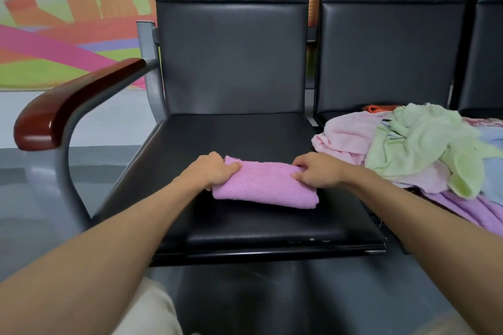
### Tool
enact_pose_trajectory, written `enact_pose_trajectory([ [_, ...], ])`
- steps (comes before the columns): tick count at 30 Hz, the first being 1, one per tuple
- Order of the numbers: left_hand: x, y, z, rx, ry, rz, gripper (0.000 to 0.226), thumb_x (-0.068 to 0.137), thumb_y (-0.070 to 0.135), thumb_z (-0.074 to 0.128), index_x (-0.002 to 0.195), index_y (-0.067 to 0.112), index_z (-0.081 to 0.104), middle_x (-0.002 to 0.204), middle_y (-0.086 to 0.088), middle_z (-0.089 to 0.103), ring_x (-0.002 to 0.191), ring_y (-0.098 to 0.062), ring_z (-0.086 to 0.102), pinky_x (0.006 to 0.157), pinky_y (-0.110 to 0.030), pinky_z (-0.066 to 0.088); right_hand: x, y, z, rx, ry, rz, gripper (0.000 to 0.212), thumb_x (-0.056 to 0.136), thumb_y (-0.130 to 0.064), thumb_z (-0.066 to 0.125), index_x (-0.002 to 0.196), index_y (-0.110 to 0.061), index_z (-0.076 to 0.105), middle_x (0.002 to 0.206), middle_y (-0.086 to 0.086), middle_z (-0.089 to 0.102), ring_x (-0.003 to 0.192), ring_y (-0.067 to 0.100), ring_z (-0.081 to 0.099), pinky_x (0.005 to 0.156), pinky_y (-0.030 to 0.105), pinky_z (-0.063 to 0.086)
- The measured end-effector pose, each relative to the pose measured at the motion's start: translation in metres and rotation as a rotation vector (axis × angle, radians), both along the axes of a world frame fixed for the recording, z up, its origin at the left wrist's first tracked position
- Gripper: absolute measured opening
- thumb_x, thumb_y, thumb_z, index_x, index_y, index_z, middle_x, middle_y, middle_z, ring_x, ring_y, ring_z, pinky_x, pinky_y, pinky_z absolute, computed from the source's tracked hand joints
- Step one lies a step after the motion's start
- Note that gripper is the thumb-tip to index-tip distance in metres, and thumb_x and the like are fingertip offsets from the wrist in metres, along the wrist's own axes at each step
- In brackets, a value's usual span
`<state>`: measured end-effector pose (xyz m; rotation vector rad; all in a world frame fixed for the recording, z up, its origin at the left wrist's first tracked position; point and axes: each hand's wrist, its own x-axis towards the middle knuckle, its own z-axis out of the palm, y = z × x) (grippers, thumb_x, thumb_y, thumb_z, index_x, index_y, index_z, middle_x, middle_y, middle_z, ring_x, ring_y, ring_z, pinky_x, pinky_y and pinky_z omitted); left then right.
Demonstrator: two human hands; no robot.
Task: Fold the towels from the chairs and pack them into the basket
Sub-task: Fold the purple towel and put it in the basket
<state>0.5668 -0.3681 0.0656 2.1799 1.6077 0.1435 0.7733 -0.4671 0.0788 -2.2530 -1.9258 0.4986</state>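
pink towel (265, 185): folded into a thick oblong, flat on the black chair seat (234, 136), in the seat's 6 o'clock half, long side running 9 to 3 o'clock.
left hand (211, 170): clamped round the pink towel's 9 o'clock end, thumb on top, fingers curled under the edge; forearm reaching in from 7 o'clock.
right hand (317, 170): on the pink towel's 2 o'clock corner, fingers bent and pinching the cloth there; forearm reaching in from 4 o'clock.
chair back (234, 57): black, padded, upright at 12 o'clock of the pink towel.
armrest (73, 100): red-brown wood on a grey metal frame, at 9 to 10 o'clock, well apart from the pink towel.
towel pile (435, 171): loose and unfolded on the next seat, at 3 o'clock of the pink towel, near the right hand.
pale pink towel (343, 139): crumpled at the pile's 9 o'clock side.
light green towel (424, 141): on top of the pile, draped over the pale pink towel.
light blue towel (494, 171): at the pile's 3 o'clock edge, partly under the green one.
lilac towel (468, 207): at the pile's 6 o'clock, spilling toward the seat's front, just beyond the right forearm.
orange cloth (378, 108): only a strip showing at the pile's 11 o'clock; kind of cloth not clear.
second chair back (386, 57): black, at 12 o'clock of the pile.
wall mural (54, 22): orange towers over pink and green bands, at 10 o'clock.
beige trouser knee (152, 307): at 7 o'clock, under the left forearm.
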Motion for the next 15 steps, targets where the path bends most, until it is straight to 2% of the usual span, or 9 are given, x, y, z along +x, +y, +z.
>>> enact_pose_trajectory([
  [2, 0.002, -0.003, 0.006, -0.079, 0.125, -0.024, 0.051, 0.095, 0.059, 0.035, 0.093, 0.011, 0.051, 0.072, -0.001, 0.053, 0.072, -0.02, 0.056, 0.072, -0.028, 0.043, 0.0, 0.001, 0.0, -0.025, 0.012, 0.0, 0.027, 0.094, -0.025, 0.05, 0.116, -0.014, 0.062, 0.11, 0.002, 0.065, 0.103, 0.02, 0.058, 0.089, 0.03, 0.045],
  [5, 0.003, -0.013, 0.017, -0.215, 0.154, -0.071, 0.051, 0.093, 0.062, 0.037, 0.099, 0.014, 0.05, 0.084, -0.001, 0.054, 0.081, -0.021, 0.056, 0.073, -0.029, 0.042, 0.0, -0.003, 0.005, -0.081, 0.022, 0.016, 0.027, 0.093, -0.024, 0.055, 0.117, -0.015, 0.061, 0.107, -0.001, 0.062, 0.103, 0.018, 0.057, 0.089, 0.028, 0.045],
  [8, -0.005, -0.017, 0.013, -0.336, -0.029, -0.128, 0.048, 0.09, 0.052, 0.054, 0.117, 0.012, 0.056, 0.111, 0.005, 0.06, 0.109, -0.023, 0.06, 0.093, -0.036, 0.047, 0.005, -0.009, 0.013, -0.19, 0.069, 0.045, 0.024, 0.09, -0.021, 0.061, 0.113, -0.017, 0.059, 0.101, -0.005, 0.06, 0.099, 0.015, 0.056, 0.085, 0.024, 0.042],
  [10, -0.009, -0.019, 0.009, -0.409, -0.267, -0.201, 0.045, 0.087, 0.042, 0.064, 0.121, 0.015, 0.055, 0.12, 0.004, 0.063, 0.111, -0.016, 0.061, 0.099, -0.032, 0.047, 0.008, -0.014, 0.016, -0.25, 0.14, 0.052, 0.025, 0.087, -0.018, 0.067, 0.11, -0.019, 0.057, 0.097, -0.007, 0.06, 0.099, 0.016, 0.057, 0.09, 0.025, 0.043],
  [12, -0.012, -0.022, 0.008, -0.441, -0.454, -0.258, 0.037, 0.086, 0.034, 0.07, 0.112, 0.018, 0.05, 0.113, 0.007, 0.061, 0.099, -0.005, 0.06, 0.085, -0.023, 0.048, 0.009, -0.02, 0.019, -0.299, 0.22, 0.038, 0.03, 0.084, -0.014, 0.07, 0.111, -0.019, 0.057, 0.1, -0.007, 0.061, 0.102, 0.017, 0.057, 0.096, 0.028, 0.041],
  [14, -0.015, -0.026, 0.012, -0.444, -0.595, -0.31, 0.028, 0.087, 0.024, 0.07, 0.1, 0.018, 0.046, 0.097, 0.009, 0.058, 0.083, -0.002, 0.058, 0.067, -0.017, 0.045, 0.01, -0.024, 0.02, -0.335, 0.278, 0.052, 0.035, 0.083, -0.009, 0.07, 0.116, -0.015, 0.059, 0.108, -0.005, 0.063, 0.108, 0.016, 0.057, 0.099, 0.028, 0.038],
  [15, -0.017, -0.028, 0.015, -0.44, -0.65, -0.333, 0.028, 0.087, 0.021, 0.07, 0.099, 0.018, 0.046, 0.094, 0.008, 0.058, 0.081, -0.003, 0.058, 0.065, -0.017, 0.045, 0.011, -0.026, 0.02, -0.35, 0.317, 0.068, 0.039, 0.082, -0.008, 0.07, 0.119, -0.014, 0.061, 0.112, -0.004, 0.065, 0.111, 0.015, 0.057, 0.101, 0.028, 0.038],
])
